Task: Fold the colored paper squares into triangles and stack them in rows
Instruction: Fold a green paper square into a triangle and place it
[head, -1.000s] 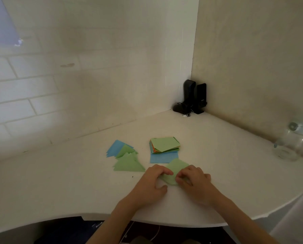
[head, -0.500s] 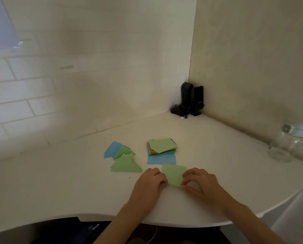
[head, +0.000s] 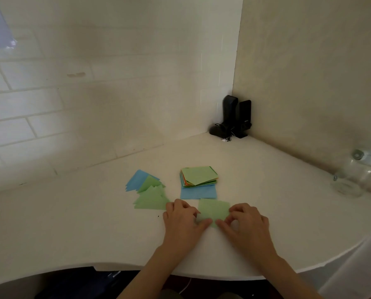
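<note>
A green paper square (head: pixel 213 210) lies flat on the white desk (head: pixel 72 223) near its front edge. My left hand (head: pixel 181 221) pinches its near left corner. My right hand (head: pixel 245 223) pinches its near right edge with curled fingers. Behind it sits a stack of colored squares (head: pixel 198 176) with a green sheet on top and a blue sheet (head: pixel 198 192) sticking out underneath. To the left lie folded triangles: green ones (head: pixel 152 198) in front, blue ones (head: pixel 138 180) behind, overlapping in a row.
Two black speakers (head: pixel 236 118) stand in the far corner against the walls. A clear glass jar with a white lid (head: pixel 357 171) sits at the right by the wall. The desk's curved front edge runs just below my wrists.
The green paper has gone from partly bent under my fingers to lying flat as a square. Both hands have slid to its near corners.
</note>
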